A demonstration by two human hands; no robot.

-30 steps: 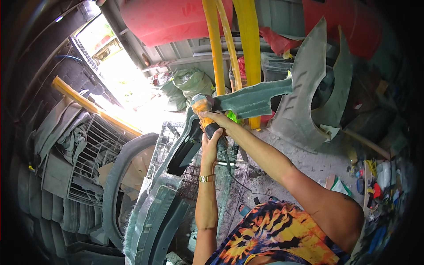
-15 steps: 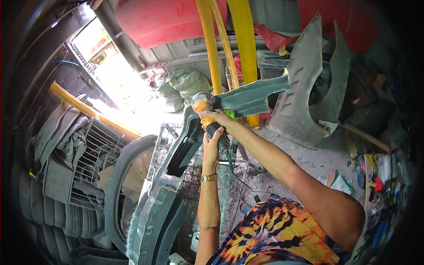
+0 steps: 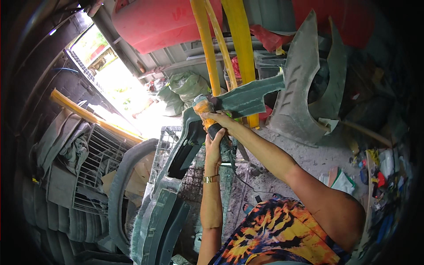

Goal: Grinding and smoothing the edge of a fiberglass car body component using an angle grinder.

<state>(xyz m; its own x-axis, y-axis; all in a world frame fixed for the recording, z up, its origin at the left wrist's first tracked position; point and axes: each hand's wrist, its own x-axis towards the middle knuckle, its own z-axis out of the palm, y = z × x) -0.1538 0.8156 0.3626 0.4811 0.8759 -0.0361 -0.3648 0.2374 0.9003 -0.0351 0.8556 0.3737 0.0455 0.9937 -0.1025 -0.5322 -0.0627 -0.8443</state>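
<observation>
Both of my hands are closed around an angle grinder (image 3: 203, 107) with an orange, dusty body, a grey head and a black rear end. My right hand (image 3: 217, 120) wraps the body near the head. Lower down, my left hand (image 3: 213, 145), with a gold watch at the wrist, grips the dark rear part. The grinder's head rests at the corner of a large green-grey moulded panel (image 3: 243, 98), shaped like a vehicle bumper with rough, fibrous edges. Whether the disc touches the panel is hidden. A dark cord (image 3: 240, 179) trails from the grinder toward the floor.
Wire mesh (image 3: 164, 143) stands under the panel. Grey fender-shaped panels (image 3: 297, 88) lean at the right, yellow strips (image 3: 244, 48) behind. Stuffed sacks (image 3: 187, 86) sit by the bright doorway. A wire rack (image 3: 95, 172) and stacked panels fill the left; clutter (image 3: 382, 181) lies right.
The whole view has shifted slightly, with the background moving a little left. My hands keep the same hold on the grinder, which stays at the panel's corner.
</observation>
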